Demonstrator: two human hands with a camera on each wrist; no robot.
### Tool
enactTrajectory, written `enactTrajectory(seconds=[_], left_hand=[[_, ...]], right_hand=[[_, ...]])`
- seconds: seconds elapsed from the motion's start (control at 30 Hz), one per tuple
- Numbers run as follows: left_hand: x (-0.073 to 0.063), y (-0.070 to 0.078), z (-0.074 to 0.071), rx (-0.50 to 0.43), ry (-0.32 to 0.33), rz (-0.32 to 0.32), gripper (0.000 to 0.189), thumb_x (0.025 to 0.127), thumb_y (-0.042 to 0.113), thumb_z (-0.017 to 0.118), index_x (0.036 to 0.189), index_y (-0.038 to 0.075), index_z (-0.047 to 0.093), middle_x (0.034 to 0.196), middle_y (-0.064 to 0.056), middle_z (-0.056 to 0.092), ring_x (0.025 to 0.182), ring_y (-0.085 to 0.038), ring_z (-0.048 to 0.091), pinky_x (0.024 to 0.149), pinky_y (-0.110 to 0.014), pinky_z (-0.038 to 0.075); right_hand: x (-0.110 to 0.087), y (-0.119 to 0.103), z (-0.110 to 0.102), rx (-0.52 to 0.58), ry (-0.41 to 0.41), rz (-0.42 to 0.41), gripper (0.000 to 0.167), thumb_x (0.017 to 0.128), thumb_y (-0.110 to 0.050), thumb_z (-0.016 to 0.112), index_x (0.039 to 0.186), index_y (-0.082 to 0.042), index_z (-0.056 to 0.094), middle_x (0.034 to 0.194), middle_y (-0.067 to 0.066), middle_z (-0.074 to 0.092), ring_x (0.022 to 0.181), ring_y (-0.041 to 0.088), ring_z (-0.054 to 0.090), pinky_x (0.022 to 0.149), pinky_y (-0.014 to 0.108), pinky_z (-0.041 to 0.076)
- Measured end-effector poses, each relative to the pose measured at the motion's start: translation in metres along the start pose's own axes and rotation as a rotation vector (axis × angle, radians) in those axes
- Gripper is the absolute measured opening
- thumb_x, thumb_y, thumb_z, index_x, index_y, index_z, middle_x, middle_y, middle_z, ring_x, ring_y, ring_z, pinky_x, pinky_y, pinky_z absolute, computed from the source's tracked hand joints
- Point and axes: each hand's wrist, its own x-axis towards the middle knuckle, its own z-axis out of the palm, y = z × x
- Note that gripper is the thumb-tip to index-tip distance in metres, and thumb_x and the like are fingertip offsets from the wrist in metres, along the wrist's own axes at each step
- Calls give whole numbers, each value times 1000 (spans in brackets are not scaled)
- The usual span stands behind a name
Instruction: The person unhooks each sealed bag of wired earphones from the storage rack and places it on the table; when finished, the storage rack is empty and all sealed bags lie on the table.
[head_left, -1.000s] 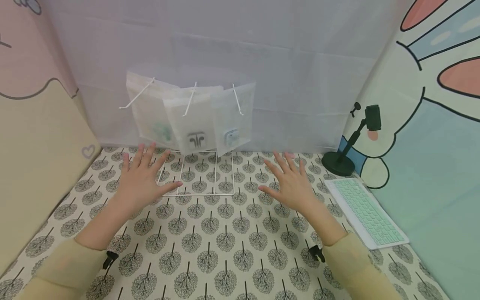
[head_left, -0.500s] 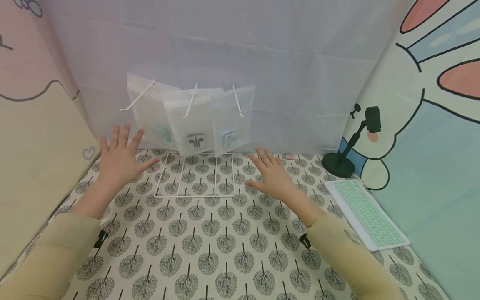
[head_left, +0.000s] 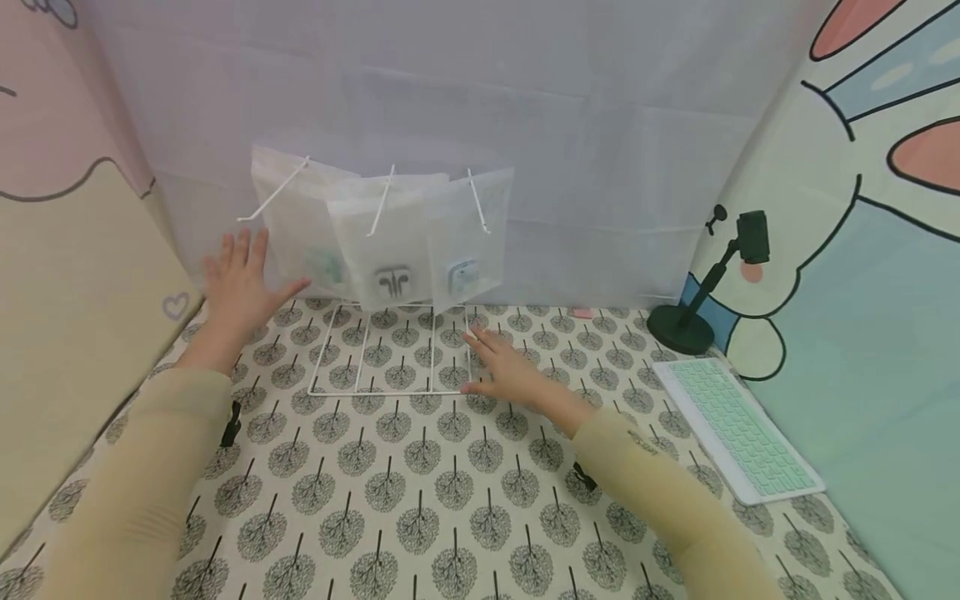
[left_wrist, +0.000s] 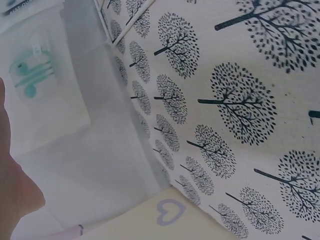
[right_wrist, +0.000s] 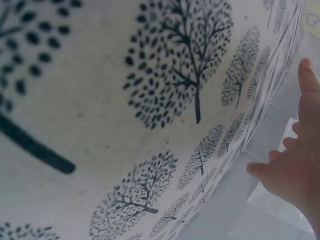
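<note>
While the left hand spreads its fingers just beside the packet of mint-green earphones, the right hand, fingers extended and thumb apart, is at the right edge of the white wire frame, contact unclear. That packet hangs leftmost of three on white hooks before the pale backdrop.

Cream tree-printed cloth carries a white rectangular wire frame, a black round-based stand, a white mint-keyed keyboard — and something small, pink.
</note>
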Motion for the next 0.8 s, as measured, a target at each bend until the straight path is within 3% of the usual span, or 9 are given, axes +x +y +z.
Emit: enactTrajectory(seconds=[0.2,0.33,0.47,0.57,0.63,0.8], left_hand=[[20,-3,3,-240,47,-65,104,86,64,51,150,7,-9,155,-15,-12,141,-42,-13,110,-60,-9],[23,-5,3,-466,41,-87,102,87,54,58,151,8,-6,156,-21,-3,142,-44,-3,112,-61,1],[22,-5,2,-667,5,-139,100,88,52,58,151,15,-11,158,-16,-6,143,-41,-1,113,-60,3],[21,-4,0,-731,-13,-156,98,90,50,56,151,17,-13,158,-12,-5,144,-37,-5,114,-57,-2],[21,-3,-1,-756,-9,-150,95,91,47,56,152,15,-10,159,-12,3,145,-35,-2,115,-55,-1],[21,-3,2,-770,14,-137,89,92,41,57,153,16,-4,158,-12,11,145,-33,2,116,-53,2]], right_hand=[[7,4,12,86,-96,-46,90,89,-49,58,151,-3,11,157,16,9,143,38,12,116,49,14],[11,7,20,115,-143,-46,85,91,-49,55,151,-5,14,158,15,9,144,35,12,115,51,14],[14,7,22,71,-195,-39,81,92,-51,52,151,-8,17,158,10,10,145,32,11,115,55,12],[15,8,22,33,-225,-33,78,93,-52,49,152,-11,18,159,7,8,145,30,10,115,55,10],[16,9,22,21,-234,-31,76,94,-51,47,152,-12,17,159,6,7,146,29,9,115,54,10],[16,12,24,25,-214,-25,75,95,-50,46,152,-12,17,159,8,5,146,28,9,115,53,13]])
